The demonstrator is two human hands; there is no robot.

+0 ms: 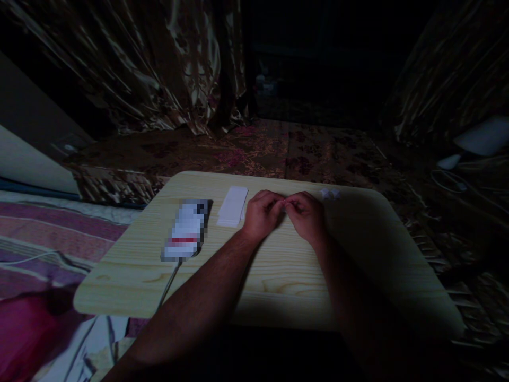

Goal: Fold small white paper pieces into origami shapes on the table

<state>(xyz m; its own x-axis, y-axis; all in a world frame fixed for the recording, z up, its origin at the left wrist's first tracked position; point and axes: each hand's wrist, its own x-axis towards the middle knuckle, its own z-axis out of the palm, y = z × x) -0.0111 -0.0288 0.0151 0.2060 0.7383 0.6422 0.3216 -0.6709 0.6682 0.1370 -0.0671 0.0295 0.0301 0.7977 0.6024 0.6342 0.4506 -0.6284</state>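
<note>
My left hand [263, 213] and my right hand [306, 215] rest close together on a small light wooden table [278, 265], fingertips meeting in a pinch near the table's far middle. Whatever they pinch is too small and dark to make out. A stack of white paper strips [233, 206] lies just left of my left hand. Two small white folded paper pieces [330, 193] sit beyond my right hand, near the far edge.
A phone [186, 231] with a cable running off the front edge lies on the table's left part. Patterned shiny cloth [167, 79] hangs behind and covers the floor. A striped blanket [47, 239] lies at the left. The room is dim.
</note>
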